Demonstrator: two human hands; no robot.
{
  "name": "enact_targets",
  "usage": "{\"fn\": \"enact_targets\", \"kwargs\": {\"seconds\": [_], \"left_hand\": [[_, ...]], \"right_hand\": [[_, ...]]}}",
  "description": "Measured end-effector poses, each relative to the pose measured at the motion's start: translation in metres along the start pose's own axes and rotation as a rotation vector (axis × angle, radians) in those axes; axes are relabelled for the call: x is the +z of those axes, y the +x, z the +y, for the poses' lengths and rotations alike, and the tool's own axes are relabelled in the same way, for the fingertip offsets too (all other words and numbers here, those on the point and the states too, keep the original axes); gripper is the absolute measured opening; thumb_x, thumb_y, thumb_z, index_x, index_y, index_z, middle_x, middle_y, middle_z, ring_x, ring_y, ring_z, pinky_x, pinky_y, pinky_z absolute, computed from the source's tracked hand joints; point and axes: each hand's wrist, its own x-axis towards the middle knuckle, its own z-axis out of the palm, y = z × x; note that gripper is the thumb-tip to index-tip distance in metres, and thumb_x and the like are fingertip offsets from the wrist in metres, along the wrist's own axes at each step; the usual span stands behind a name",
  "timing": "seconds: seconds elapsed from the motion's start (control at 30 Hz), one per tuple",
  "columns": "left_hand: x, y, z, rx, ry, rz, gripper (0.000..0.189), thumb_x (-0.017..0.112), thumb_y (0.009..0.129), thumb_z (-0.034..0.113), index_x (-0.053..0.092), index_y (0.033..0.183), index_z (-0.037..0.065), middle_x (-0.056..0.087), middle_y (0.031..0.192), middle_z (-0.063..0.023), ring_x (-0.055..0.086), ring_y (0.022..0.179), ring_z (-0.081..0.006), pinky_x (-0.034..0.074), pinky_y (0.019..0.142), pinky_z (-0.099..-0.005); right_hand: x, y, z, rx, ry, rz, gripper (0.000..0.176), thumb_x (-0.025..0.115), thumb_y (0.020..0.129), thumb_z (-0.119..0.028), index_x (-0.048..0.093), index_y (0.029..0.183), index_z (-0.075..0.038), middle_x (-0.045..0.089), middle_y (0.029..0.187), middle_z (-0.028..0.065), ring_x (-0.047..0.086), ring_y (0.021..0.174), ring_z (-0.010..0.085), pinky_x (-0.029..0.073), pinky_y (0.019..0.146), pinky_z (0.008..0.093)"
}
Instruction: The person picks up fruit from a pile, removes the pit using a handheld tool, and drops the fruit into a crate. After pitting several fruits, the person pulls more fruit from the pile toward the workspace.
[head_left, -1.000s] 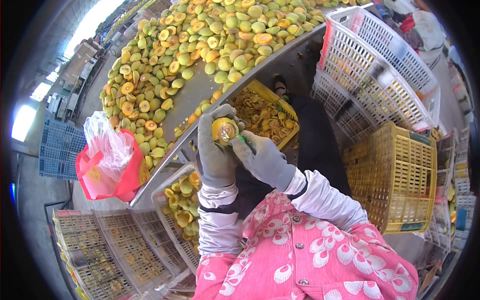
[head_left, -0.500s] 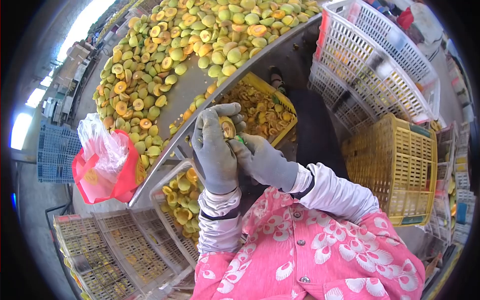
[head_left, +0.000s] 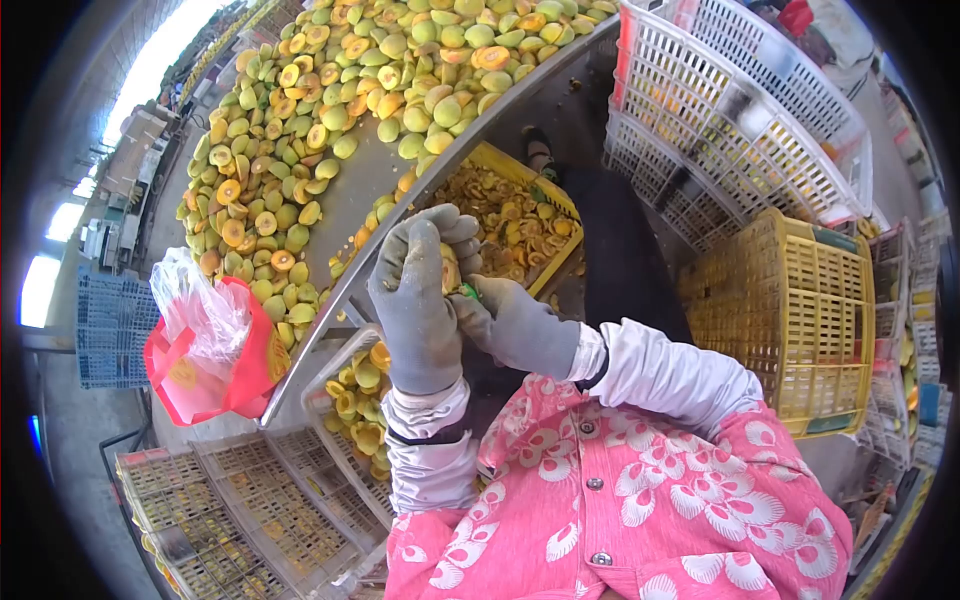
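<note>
The left hand (head_left: 415,300) in its grey glove has turned since a moment ago. Back then the cut yellow face of the round yellow fruit (head_left: 449,272) looked up. Now the back of the glove covers most of it and only a thin yellow edge peeks out. Both hands have also slid a little down and to the left. The left fingers are curled tight around the fruit and hold it up just past the edge of the grey metal table (head_left: 352,205). The right hand (head_left: 515,325), in a grey glove too, presses up against the fruit. Its fingers are closed on a small green tool (head_left: 468,291), and most of the tool is hidden. A big heap of green and yellow fruit halves (head_left: 330,110) lies on the table. Under the table's edge, right behind the hands, sits a yellow plastic crate of fruit bits (head_left: 513,168). A white plastic crate of cut fruit (head_left: 340,350) stands below the left arm. A red bag with clear plastic inside (head_left: 215,355) hangs at the table's left end. Empty-looking white plastic baskets (head_left: 740,110) are stacked to the right, well apart from the hands.
</note>
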Motion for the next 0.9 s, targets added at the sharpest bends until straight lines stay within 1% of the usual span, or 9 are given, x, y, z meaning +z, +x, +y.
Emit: {"fn": "enact_targets", "kwargs": {"seconds": [0.07, 0.13, 0.23, 0.4, 0.47, 0.57, 0.7, 0.83, 0.9], "left_hand": [[-0.005, 0.000, -0.010, 0.053, -0.043, 0.023, 0.030, 0.052, 0.102, 0.026, 0.066, 0.105, -0.001, 0.068, 0.090, -0.0101, 0.063, 0.074, -0.0161, 0.053, 0.069, -0.0285], [-0.007, -0.001, -0.007, 0.019, -0.030, -0.049, 0.031, 0.053, 0.102, 0.027, 0.066, 0.107, 0.000, 0.069, 0.092, -0.0102, 0.064, 0.077, -0.0164, 0.054, 0.071, -0.0295], [-0.011, 0.004, -0.003, -0.085, -0.028, -0.175, 0.031, 0.054, 0.101, 0.028, 0.065, 0.107, 0.000, 0.069, 0.091, -0.0099, 0.065, 0.080, -0.0170, 0.054, 0.073, -0.0305], [-0.026, 0.023, -0.028, -0.241, -0.192, -0.286, 0.033, 0.052, 0.101, 0.031, 0.063, 0.098, 0.000, 0.066, 0.082, -0.0090, 0.064, 0.076, -0.0176, 0.054, 0.070, -0.0309], [-0.029, 0.033, -0.038, -0.146, 0.184, -0.280, 0.035, 0.051, 0.101, 0.034, 0.062, 0.094, 0.001, 0.064, 0.078, -0.0093, 0.063, 0.072, -0.0183, 0.054, 0.067, -0.0317], [-0.027, 0.034, -0.049, -0.058, 0.147, -0.322, 0.037, 0.052, 0.100, 0.038, 0.061, 0.092, 0.002, 0.065, 0.079, -0.0104, 0.062, 0.069, -0.0186, 0.054, 0.065, -0.0325], [-0.016, 0.028, -0.067, -0.296, -0.650, -0.330, 0.038, 0.051, 0.100, 0.038, 0.061, 0.093, 0.002, 0.065, 0.078, -0.0105, 0.062, 0.068, -0.0188, 0.053, 0.063, -0.0321], [-0.027, 0.046, -0.072, -0.162, 0.205, -0.283, 0.041, 0.046, 0.101, 0.037, 0.062, 0.091, 0.001, 0.064, 0.077, -0.0114, 0.062, 0.067, -0.0193, 0.053, 0.062, -0.0326], [-0.029, 0.049, -0.075, -0.161, 0.193, -0.294, 0.043, 0.045, 0.102, 0.038, 0.063, 0.090, 0.001, 0.064, 0.077, -0.0112, 0.062, 0.068, -0.0189, 0.053, 0.062, -0.0327]], "right_hand": [[-0.003, 0.000, 0.008, -0.223, 0.026, 0.032, 0.052, 0.046, 0.101, -0.051, 0.063, 0.102, -0.002, 0.063, 0.074, 0.0093, 0.060, 0.058, 0.0172, 0.049, 0.054, 0.0340], [-0.014, -0.007, -0.016, 0.352, 0.160, -0.190, 0.055, 0.043, 0.101, -0.056, 0.057, 0.088, -0.005, 0.051, 0.058, 0.0044, 0.047, 0.042, 0.0145, 0.041, 0.040, 0.0335], [-0.021, -0.014, -0.030, 0.453, 0.468, -0.341, 0.052, 0.035, 0.101, -0.060, 0.050, 0.083, -0.013, 0.034, 0.053, -0.0058, 0.031, 0.038, 0.0089, 0.030, 0.035, 0.0267], [-0.037, -0.008, -0.035, 0.650, 0.653, -0.497, 0.056, 0.036, 0.096, -0.071, 0.043, 0.078, -0.018, 0.029, 0.059, -0.0098, 0.024, 0.045, 0.0030, 0.023, 0.041, 0.0214], [-0.039, -0.007, -0.018, 0.673, 0.784, -0.552, 0.055, 0.036, 0.096, -0.070, 0.043, 0.078, -0.019, 0.029, 0.060, -0.0103, 0.024, 0.046, 0.0023, 0.022, 0.041, 0.0203], [-0.048, 0.000, 0.000, 0.670, 0.968, -0.708, 0.052, 0.037, 0.097, -0.068, 0.042, 0.079, -0.020, 0.028, 0.061, -0.0112, 0.023, 0.047, 0.0012, 0.020, 0.041, 0.0183], [-0.050, 0.001, -0.002, 0.665, 0.967, -0.700, 0.050, 0.039, 0.098, -0.066, 0.042, 0.079, -0.020, 0.029, 0.062, -0.0117, 0.024, 0.047, 0.0005, 0.019, 0.040, 0.0166], [-0.056, 0.007, 0.016, 0.730, 1.096, -0.694, 0.049, 0.040, 0.098, -0.065, 0.043, 0.080, -0.020, 0.030, 0.061, -0.0115, 0.024, 0.047, 0.0005, 0.020, 0.040, 0.0162], [-0.057, 0.015, 0.029, 0.679, 1.200, -0.774, 0.048, 0.041, 0.098, -0.064, 0.043, 0.080, -0.020, 0.031, 0.062, -0.0115, 0.024, 0.047, 0.0006, 0.020, 0.040, 0.0159]]}}
